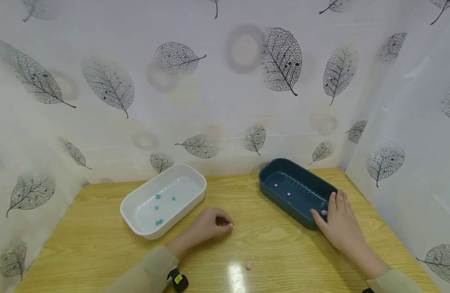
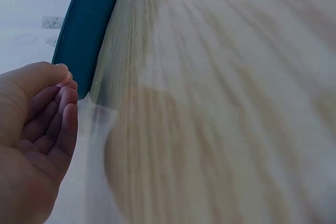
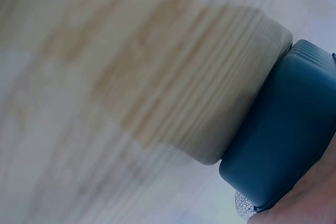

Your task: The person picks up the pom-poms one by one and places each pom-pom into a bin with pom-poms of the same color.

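My left hand (image 1: 210, 224) pinches a small pink ball (image 1: 231, 225) between thumb and fingertips, above the table to the right of the white tray (image 1: 137, 232). Its thumb covers part of the pink ball (image 2: 65, 80) in the left wrist view. My right hand (image 1: 342, 226) rests with fairly straight fingers on the near right end of the dark blue tray (image 1: 283, 205). Between its thumb and index finger a pink ball (image 1: 324, 212) shows in that tray. Two more pink balls lie further back inside. Another pink ball (image 1: 248, 265) lies on the table near the front.
Several green balls (image 1: 157, 196) lie spread in the white tray at the left. The wooden table (image 1: 232, 195) ends at a pale leaf-patterned curtain (image 1: 225, 101) behind and at both sides. A black band (image 1: 179, 281) sits on the left wrist.
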Available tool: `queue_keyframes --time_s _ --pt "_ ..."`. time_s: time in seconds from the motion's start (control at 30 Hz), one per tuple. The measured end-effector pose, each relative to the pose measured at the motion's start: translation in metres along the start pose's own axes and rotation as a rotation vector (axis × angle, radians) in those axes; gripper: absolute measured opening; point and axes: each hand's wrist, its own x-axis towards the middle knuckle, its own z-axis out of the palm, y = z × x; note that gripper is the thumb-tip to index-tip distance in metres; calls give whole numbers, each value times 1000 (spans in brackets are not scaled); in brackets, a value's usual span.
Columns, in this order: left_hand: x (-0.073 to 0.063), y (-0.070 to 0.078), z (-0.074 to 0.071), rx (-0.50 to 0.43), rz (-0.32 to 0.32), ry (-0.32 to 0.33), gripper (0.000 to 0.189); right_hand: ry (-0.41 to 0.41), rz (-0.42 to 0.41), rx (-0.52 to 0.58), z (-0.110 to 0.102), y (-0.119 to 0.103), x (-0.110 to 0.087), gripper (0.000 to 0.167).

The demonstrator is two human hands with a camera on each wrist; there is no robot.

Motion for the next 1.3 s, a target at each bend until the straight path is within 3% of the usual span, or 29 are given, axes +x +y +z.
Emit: queue_keyframes --time_s 0.47,0.63,0.83,1.3 --pt "28 4 10 -134 -33 101 8 -9 5 2 0 1 2 99" --pt "40 6 14 -150 -10 115 11 -15 5 2 0 0 2 99" --pt "56 10 22 -223 -31 124 14 -21 11 2 0 0 1 100" --pt "88 37 34 -317 -46 166 18 -7 4 1 1 1 1 99"
